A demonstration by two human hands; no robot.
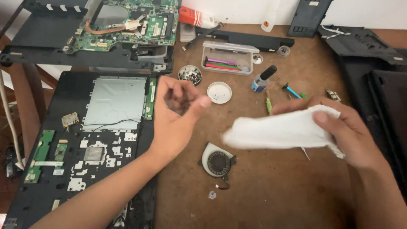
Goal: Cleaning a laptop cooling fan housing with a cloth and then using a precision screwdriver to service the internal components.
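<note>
While right hand grips tissue, fan lies below.

— What does the person have on their arms?

— Nothing that shows. Both forearms come in bare from the near edge, no sleeve or cuff in view.

— Any watch, bracelet or ring?

— None to be seen on the left hand, and none on the right hand either. No gloves.

— Nails?

— Short and unpainted on the thumbs that show. The rest of the fingers are too blurred to tell more.
</note>
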